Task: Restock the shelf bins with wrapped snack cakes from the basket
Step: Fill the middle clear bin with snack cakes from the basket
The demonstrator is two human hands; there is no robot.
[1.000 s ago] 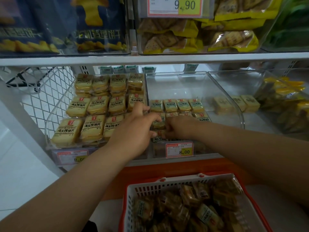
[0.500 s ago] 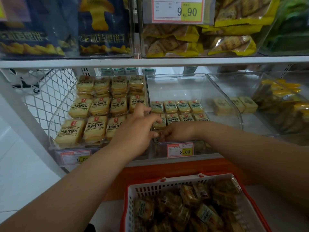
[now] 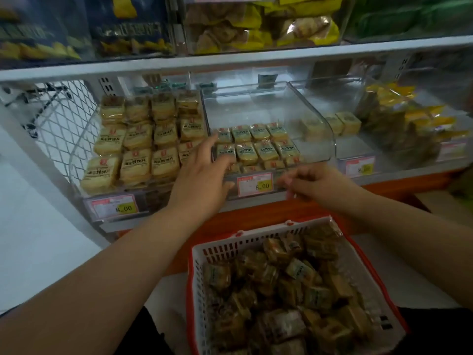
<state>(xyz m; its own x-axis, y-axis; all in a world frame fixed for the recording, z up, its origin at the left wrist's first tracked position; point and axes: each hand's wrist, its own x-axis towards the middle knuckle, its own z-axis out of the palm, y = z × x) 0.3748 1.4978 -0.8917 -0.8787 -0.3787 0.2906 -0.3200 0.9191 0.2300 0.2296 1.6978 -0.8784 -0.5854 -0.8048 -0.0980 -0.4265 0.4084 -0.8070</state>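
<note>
A white basket with a red rim (image 3: pixel 256 239) sits low in front of me, full of wrapped snack cakes (image 3: pixel 284 298). On the shelf, the middle clear bin (image 3: pixel 322 129) holds rows of small wrapped cakes (image 3: pixel 256 147) at its front. My left hand (image 3: pixel 202 175) rests at the bin's front left corner, fingers spread, holding nothing. My right hand (image 3: pixel 312 181) hovers just outside the bin's front edge, beside the price tag (image 3: pixel 254 184); its fingers are loosely curled and I see nothing in them.
The left bin (image 3: pixel 89 139) is packed with larger yellow wrapped cakes. A right bin (image 3: pixel 358 160) holds a few pale cakes and yellow packets. An upper shelf (image 3: pixel 230 60) with bagged snacks hangs overhead. A white wire mesh panel (image 3: pixel 61 119) stands at the far left.
My right hand has pulled back out of the middle bin to its front edge. My left hand stays at the bin's left corner. The camera has tilted downward.
</note>
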